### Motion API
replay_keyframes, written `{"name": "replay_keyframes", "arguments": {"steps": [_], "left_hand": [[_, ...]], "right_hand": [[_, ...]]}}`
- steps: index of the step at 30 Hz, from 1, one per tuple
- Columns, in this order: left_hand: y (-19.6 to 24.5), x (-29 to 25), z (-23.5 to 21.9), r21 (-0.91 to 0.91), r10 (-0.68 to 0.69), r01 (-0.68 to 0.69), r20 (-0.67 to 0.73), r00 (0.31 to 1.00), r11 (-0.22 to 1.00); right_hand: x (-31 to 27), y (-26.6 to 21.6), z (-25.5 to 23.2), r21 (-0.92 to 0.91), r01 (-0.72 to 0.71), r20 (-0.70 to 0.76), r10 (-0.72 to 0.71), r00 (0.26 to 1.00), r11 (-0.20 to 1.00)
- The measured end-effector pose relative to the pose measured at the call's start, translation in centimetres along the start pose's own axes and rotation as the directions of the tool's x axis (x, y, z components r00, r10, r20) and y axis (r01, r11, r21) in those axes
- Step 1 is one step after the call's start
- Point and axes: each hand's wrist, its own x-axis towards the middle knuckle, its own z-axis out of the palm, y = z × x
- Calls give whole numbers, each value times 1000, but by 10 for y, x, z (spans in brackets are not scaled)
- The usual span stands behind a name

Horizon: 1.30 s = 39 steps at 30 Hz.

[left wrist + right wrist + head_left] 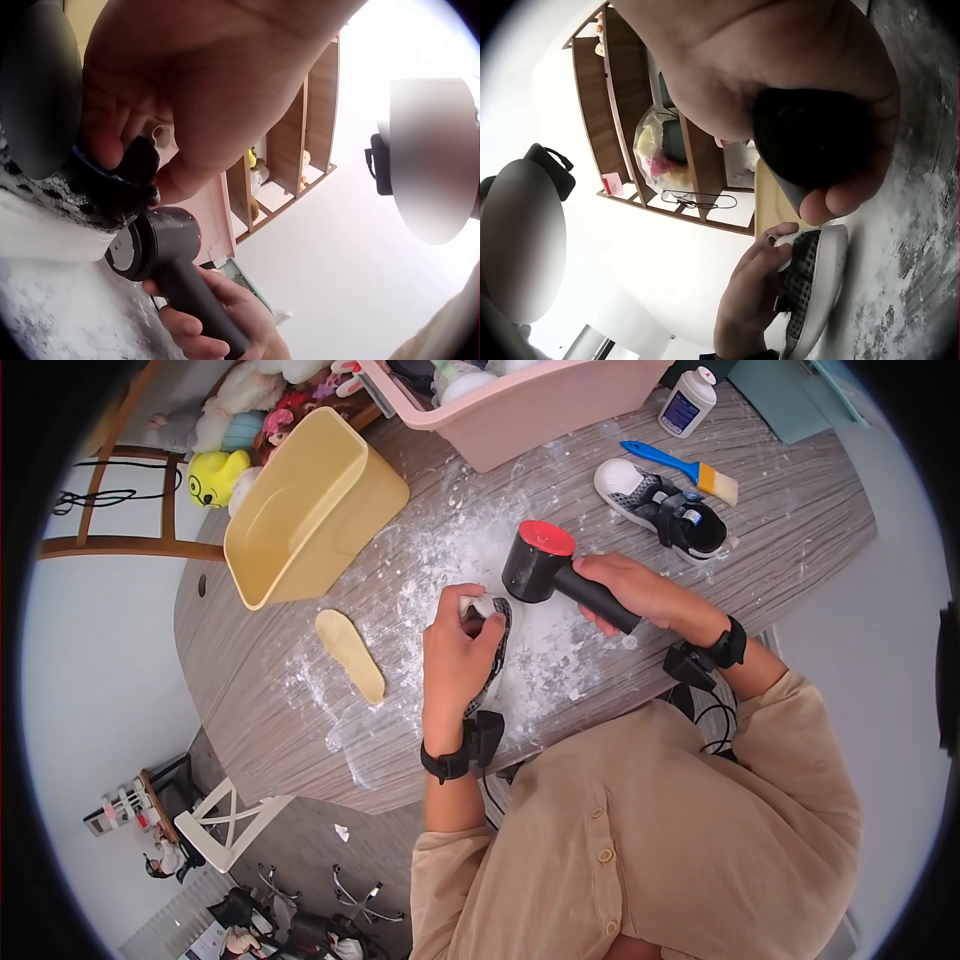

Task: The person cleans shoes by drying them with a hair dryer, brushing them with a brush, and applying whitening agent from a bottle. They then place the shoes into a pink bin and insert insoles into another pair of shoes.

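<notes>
My left hand grips a black-and-white shoe, with its fingers and thumb at the shoe's opening. In the left wrist view, the shoe's dark mesh upper and white sole show under that hand. My right hand holds a black hair dryer by its handle, and the dryer's red end faces up. The dryer's head stands close beside the shoe's toe. From the right wrist, the handle's dark butt fills the palm, and the shoe's white sole faces the dryer's side.
White powder coats the middle of the wooden table. A pale insole and a yellow bin lie to the left. Behind stands a pink tub. A second shoe, a blue brush and a white bottle are at right.
</notes>
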Motion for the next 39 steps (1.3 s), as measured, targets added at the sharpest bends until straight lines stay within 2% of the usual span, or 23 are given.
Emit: {"name": "replay_keyframes", "arguments": {"steps": [8,11,20,24,26,29,35,39], "left_hand": [[0,-5,1,-82,-56,57,13,998,995],[-4,-9,8,-130,-40,36,-31,999,991],[-3,-26,10,-167,-2,-6,-48,999,986],[-4,-30,7,-152,-14,12,-12,1000,988],[1,-33,4,-144,-52,55,28,998,988],[1,-38,8,-223,7,-18,-51,999,975],[2,-46,5,-188,-13,7,-33,999,982],[6,-51,0,-147,-12,17,35,999,989]], "right_hand": [[2,4,5,9,12,31,-13,999,1000],[2,6,5,2,24,28,-24,999,1000],[4,1,8,-31,51,49,-50,998,998],[6,-6,7,-92,79,86,-71,994,993],[9,-8,6,-98,52,89,-43,995,994],[13,-12,7,-95,34,105,-24,994,995],[23,-21,7,-79,-79,132,89,987,994],[27,-31,9,-118,-148,130,163,978,982]]}}
